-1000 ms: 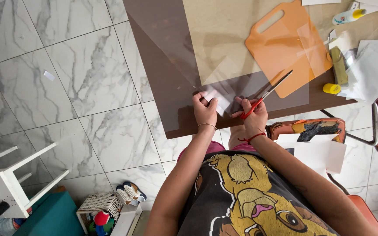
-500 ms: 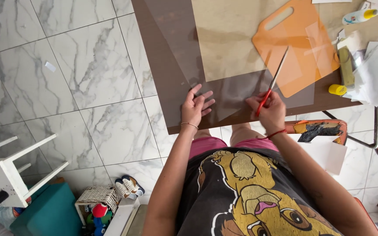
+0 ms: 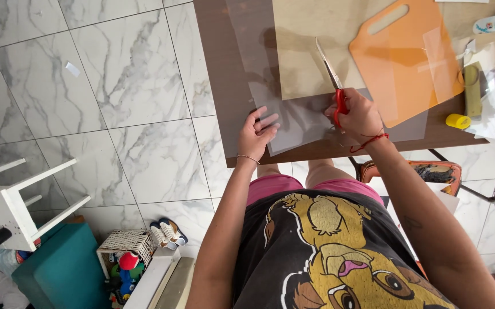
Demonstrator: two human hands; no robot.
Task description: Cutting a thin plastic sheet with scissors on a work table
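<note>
The person wears a black T-shirt [image 3: 321, 257] printed with a large cartoon lion in yellow, tan and brown, over bright pink shorts [image 3: 316, 187]. A thin bracelet [image 3: 248, 157] circles the wrist of the left hand [image 3: 257, 134], and a red string bracelet [image 3: 370, 141] is tied at the wrist of the right hand [image 3: 357, 116]. Both arms are bare, with no sleeves past the shoulder.

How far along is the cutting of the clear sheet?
Done: nothing I can confirm; no cut line shows. In hand: the right hand grips the red scissors, blades shut over the clear sheet; the left hand presses it onto the table. Left: seemingly most of the cutting.
</note>
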